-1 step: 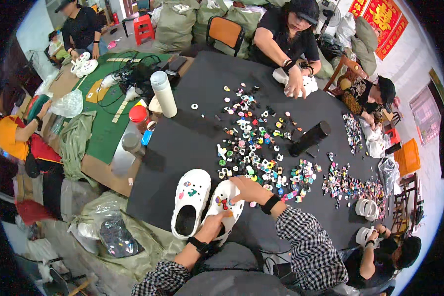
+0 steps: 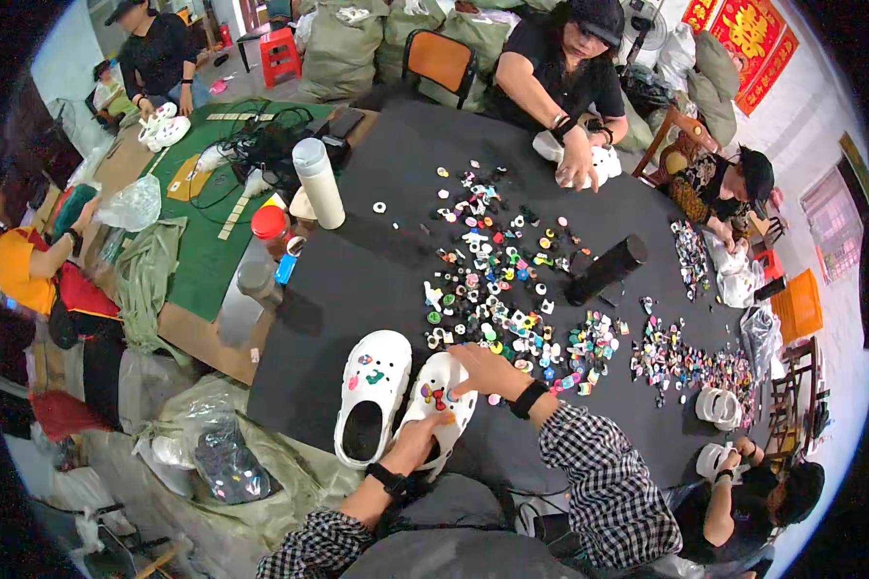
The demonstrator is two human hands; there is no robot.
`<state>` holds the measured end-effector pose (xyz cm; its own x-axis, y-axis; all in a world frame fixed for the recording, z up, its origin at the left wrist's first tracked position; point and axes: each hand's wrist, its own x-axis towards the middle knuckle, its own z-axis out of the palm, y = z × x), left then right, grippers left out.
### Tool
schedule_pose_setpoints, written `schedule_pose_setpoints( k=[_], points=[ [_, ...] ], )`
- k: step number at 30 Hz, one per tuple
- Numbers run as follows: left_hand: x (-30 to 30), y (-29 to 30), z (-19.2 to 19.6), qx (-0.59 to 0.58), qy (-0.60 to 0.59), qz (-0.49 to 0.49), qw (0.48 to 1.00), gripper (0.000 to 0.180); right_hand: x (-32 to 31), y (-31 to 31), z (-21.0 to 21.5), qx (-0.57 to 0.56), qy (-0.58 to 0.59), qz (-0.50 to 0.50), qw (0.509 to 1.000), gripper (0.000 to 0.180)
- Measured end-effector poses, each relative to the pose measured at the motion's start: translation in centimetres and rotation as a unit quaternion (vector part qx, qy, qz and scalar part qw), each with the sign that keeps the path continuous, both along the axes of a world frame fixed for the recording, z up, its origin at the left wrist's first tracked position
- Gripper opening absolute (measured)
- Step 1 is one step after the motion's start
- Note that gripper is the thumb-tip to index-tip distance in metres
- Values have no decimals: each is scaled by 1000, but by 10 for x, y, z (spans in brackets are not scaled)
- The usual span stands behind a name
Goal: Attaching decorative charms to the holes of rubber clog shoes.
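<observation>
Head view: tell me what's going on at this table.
A person works on a white clog on the black table. The left hand steadies it at the heel end; the right hand presses at its top. A second clog lies alongside, by a spread of small charms. Other people handle clogs around the table.

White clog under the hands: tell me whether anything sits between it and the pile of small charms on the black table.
Nothing visible does. The right hand reaches over the white clog toward the charm pile, and the black table between them shows only loose charms. The left hand grips the clog's near side.
</observation>
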<state>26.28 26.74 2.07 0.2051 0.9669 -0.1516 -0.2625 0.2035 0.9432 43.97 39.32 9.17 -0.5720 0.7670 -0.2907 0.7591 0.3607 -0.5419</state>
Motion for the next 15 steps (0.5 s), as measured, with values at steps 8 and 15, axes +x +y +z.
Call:
schedule_pose_setpoints(
  k=[8, 15],
  points=[
    [-1, 16, 49, -328, 21, -34, 944, 49, -4, 5, 1, -36, -59, -14, 998, 78],
    [-1, 16, 55, -257, 13, -48, 965, 28, -7, 4, 2, -37, -78, -27, 996, 78]
  ],
)
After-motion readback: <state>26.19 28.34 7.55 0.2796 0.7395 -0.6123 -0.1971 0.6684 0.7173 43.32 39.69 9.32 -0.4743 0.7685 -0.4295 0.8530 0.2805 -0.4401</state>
